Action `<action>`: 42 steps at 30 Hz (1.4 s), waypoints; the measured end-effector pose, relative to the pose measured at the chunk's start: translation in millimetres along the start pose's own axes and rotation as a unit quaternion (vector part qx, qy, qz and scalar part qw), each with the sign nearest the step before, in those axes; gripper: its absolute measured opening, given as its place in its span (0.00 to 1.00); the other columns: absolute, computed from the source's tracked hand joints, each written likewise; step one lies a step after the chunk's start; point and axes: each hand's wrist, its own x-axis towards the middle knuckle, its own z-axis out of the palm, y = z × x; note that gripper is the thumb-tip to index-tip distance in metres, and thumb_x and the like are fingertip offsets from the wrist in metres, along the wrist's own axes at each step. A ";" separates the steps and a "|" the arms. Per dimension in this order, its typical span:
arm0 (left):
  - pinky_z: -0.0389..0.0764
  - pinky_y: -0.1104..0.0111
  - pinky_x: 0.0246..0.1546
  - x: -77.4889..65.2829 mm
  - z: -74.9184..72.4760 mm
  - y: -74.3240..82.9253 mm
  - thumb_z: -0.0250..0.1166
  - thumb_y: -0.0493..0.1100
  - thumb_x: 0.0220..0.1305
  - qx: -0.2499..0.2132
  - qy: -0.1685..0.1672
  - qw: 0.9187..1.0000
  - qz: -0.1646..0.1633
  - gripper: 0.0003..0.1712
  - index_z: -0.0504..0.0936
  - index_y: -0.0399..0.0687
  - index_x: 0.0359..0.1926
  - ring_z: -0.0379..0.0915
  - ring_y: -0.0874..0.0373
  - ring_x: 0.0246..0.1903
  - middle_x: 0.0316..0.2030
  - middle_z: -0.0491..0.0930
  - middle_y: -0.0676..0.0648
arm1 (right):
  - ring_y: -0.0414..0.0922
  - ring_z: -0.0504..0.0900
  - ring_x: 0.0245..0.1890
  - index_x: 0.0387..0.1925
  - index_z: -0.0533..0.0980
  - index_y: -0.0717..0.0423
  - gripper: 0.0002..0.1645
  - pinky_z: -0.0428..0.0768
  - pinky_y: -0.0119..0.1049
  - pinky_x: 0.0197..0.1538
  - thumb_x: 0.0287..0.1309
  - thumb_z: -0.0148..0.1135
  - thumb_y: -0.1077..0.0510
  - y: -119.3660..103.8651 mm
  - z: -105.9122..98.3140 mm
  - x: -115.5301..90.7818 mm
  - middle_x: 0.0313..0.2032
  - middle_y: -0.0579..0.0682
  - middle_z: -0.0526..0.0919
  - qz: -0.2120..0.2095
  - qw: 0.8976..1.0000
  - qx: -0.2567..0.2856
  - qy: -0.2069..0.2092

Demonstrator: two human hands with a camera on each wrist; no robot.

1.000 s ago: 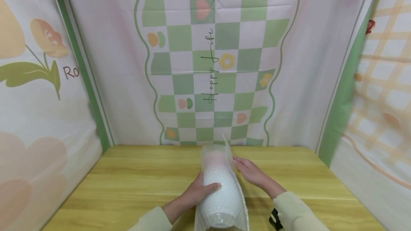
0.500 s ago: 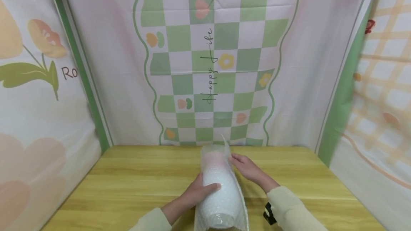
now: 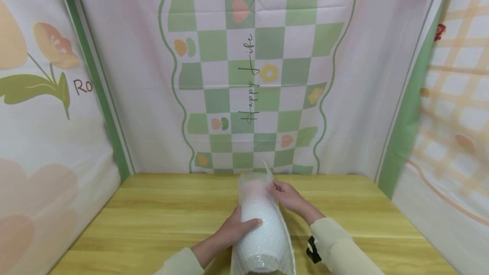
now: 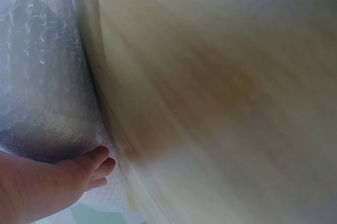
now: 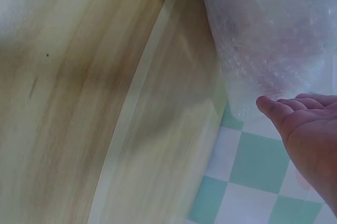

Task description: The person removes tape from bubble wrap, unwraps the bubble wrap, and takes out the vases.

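A white, rounded object with a pinkish far end lies on the table inside clear bubble wrap [image 3: 263, 237]; the layers blur what kind of thing it is. My left hand [image 3: 234, 229] grips this bundle from the left, its thumb across the top. In the left wrist view, bubble wrap [image 4: 42, 66] fills the left side, close to the fingers. My right hand [image 3: 289, 196] is at the far right edge of the wrap, thumb and fingers pinching the loose flap. The right wrist view has the thumb and fingers of that hand [image 5: 310, 124] against the wrap [image 5: 268, 40].
The bundle rests on a wood-grain table [image 3: 160, 211]. A small black item [image 3: 313, 249] shows beside the right sleeve. Printed cloth hangs behind the table [image 3: 267, 96] and along both sides.
My right hand has moved left and inward, pushing the upright flap slightly toward the bundle. The black item by the right sleeve has shifted left with the arm. My left hand stays put.
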 end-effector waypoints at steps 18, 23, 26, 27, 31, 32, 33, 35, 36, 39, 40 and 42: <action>0.80 0.47 0.42 1.5 0.7 -1.1 0.68 0.55 0.57 0.005 0.009 1.000 0.003 0.49 0.56 0.38 0.71 0.74 0.41 0.47 0.53 0.73 0.35 | 0.66 0.66 0.62 0.62 0.62 0.82 0.38 0.68 0.55 0.62 0.66 0.59 0.52 -1.6 1.0 8.6 0.60 0.74 0.69 -0.005 1.000 -0.020 0.003; 0.81 0.49 0.38 3.0 0.5 -3.6 0.67 0.56 0.57 0.007 0.005 1.000 0.005 0.50 0.55 0.40 0.72 0.74 0.42 0.45 0.52 0.73 0.36 | 0.67 0.65 0.63 0.62 0.60 0.82 0.38 0.66 0.56 0.63 0.67 0.59 0.54 -4.5 -1.2 5.9 0.61 0.75 0.66 0.000 1.000 -0.014 -0.003; 0.81 0.49 0.37 4.0 0.5 -5.4 0.67 0.56 0.57 0.004 0.003 1.000 0.007 0.49 0.55 0.40 0.72 0.75 0.43 0.44 0.51 0.74 0.37 | 0.69 0.62 0.64 0.63 0.58 0.83 0.38 0.65 0.57 0.63 0.67 0.59 0.56 -6.2 -2.4 4.4 0.63 0.76 0.62 0.006 1.000 -0.009 -0.008; 0.81 0.49 0.38 4.3 0.5 -5.8 0.67 0.56 0.57 0.003 0.003 1.000 0.007 0.49 0.55 0.40 0.72 0.75 0.43 0.44 0.51 0.74 0.37 | 0.69 0.62 0.64 0.63 0.58 0.83 0.38 0.64 0.57 0.64 0.67 0.59 0.57 -6.4 -2.5 4.3 0.63 0.76 0.61 0.008 1.000 -0.008 -0.010; 0.80 0.48 0.40 5.0 1.1 -6.7 0.67 0.56 0.57 0.004 0.006 1.000 0.006 0.49 0.56 0.40 0.71 0.74 0.42 0.46 0.52 0.73 0.37 | 0.68 0.62 0.64 0.64 0.58 0.81 0.38 0.64 0.56 0.64 0.65 0.59 0.58 -6.0 -2.9 5.4 0.64 0.75 0.62 0.014 1.000 -0.001 -0.013; 0.80 0.48 0.41 5.1 1.3 -6.8 0.68 0.55 0.57 0.003 0.007 1.000 0.005 0.49 0.56 0.40 0.72 0.74 0.42 0.47 0.53 0.73 0.36 | 0.67 0.62 0.64 0.64 0.58 0.81 0.37 0.65 0.56 0.63 0.65 0.59 0.58 -5.2 -3.1 6.1 0.64 0.74 0.63 0.014 1.000 0.000 -0.015; 0.80 0.48 0.41 5.1 1.5 -6.8 0.68 0.55 0.57 0.002 0.007 1.000 0.004 0.49 0.56 0.40 0.72 0.73 0.42 0.47 0.53 0.73 0.36 | 0.67 0.63 0.64 0.64 0.58 0.81 0.37 0.66 0.55 0.63 0.65 0.60 0.59 -4.6 -3.2 6.5 0.64 0.74 0.63 0.015 1.000 0.004 -0.014; 0.80 0.48 0.41 5.2 1.8 -6.8 0.68 0.55 0.57 0.002 0.008 1.000 0.003 0.49 0.56 0.40 0.72 0.74 0.42 0.47 0.53 0.73 0.36 | 0.66 0.64 0.64 0.65 0.58 0.80 0.37 0.67 0.54 0.63 0.63 0.60 0.60 -3.8 -3.2 7.3 0.63 0.73 0.65 0.017 1.000 0.012 -0.014; 0.80 0.48 0.41 5.3 1.9 -6.8 0.68 0.55 0.57 0.002 0.008 1.000 0.002 0.49 0.56 0.40 0.72 0.74 0.42 0.47 0.53 0.73 0.36 | 0.65 0.64 0.64 0.65 0.59 0.80 0.37 0.67 0.54 0.63 0.63 0.60 0.61 -3.5 -3.3 7.6 0.63 0.72 0.65 0.017 1.000 0.014 -0.014; 0.80 0.48 0.40 5.4 1.8 -6.6 0.68 0.55 0.57 0.002 0.007 1.000 0.002 0.48 0.57 0.40 0.71 0.74 0.42 0.46 0.53 0.73 0.37 | 0.65 0.64 0.64 0.65 0.58 0.80 0.37 0.68 0.53 0.62 0.62 0.61 0.62 -3.0 -3.2 7.9 0.64 0.73 0.65 0.019 1.000 0.020 -0.013; 0.80 0.48 0.40 5.5 1.7 -6.6 0.68 0.55 0.57 0.001 0.006 1.000 0.003 0.48 0.57 0.40 0.71 0.74 0.43 0.46 0.52 0.73 0.37 | 0.65 0.65 0.64 0.65 0.58 0.80 0.37 0.68 0.53 0.62 0.62 0.60 0.62 -3.1 -3.2 7.9 0.63 0.73 0.65 0.018 1.000 0.020 -0.014; 0.81 0.48 0.40 5.8 1.3 -6.8 0.68 0.55 0.57 -0.001 0.006 1.000 0.004 0.48 0.56 0.40 0.71 0.74 0.43 0.46 0.52 0.73 0.37 | 0.66 0.65 0.63 0.65 0.58 0.80 0.37 0.68 0.54 0.62 0.62 0.61 0.62 -3.7 -2.9 7.7 0.63 0.73 0.65 0.017 1.000 0.018 -0.014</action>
